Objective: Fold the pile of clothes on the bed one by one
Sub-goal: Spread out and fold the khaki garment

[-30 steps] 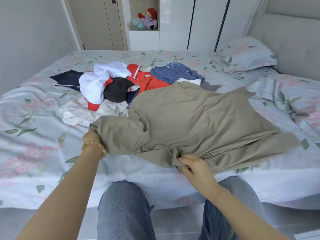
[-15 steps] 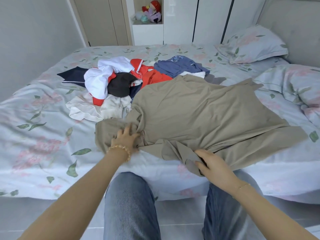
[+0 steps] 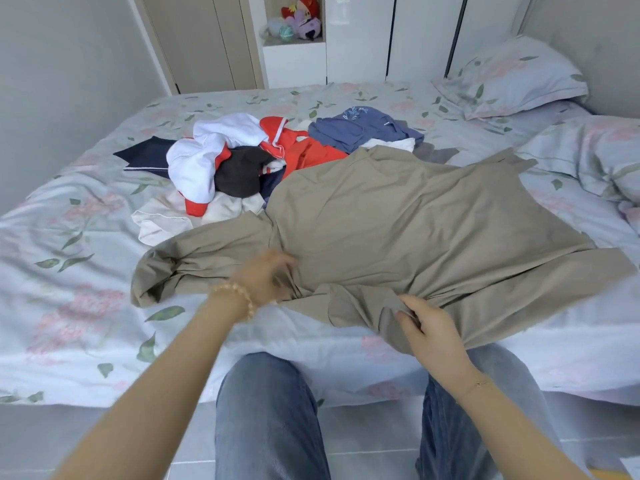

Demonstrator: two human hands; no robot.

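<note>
A large tan shirt (image 3: 398, 230) lies spread across the floral bed (image 3: 69, 306), its near hem bunched at the front edge. My right hand (image 3: 429, 323) pinches that bunched hem. My left hand (image 3: 266, 275), blurred by motion, rests on the shirt near its left sleeve; whether it grips cloth is unclear. The left sleeve (image 3: 166, 275) lies crumpled to the left. Behind the shirt sits the pile of clothes (image 3: 242, 161): white, red, dark and blue garments.
Two floral pillows (image 3: 512, 74) and a rumpled duvet (image 3: 595, 161) lie at the right. Wardrobe doors and a shelf with plush toys (image 3: 301, 19) stand behind the bed. My knees in jeans (image 3: 266, 410) are against the bed's front edge.
My left hand let go of the left sleeve edge and moved right onto the shirt's middle. My right hand kept its pinch on the hem. The camera came closer.
</note>
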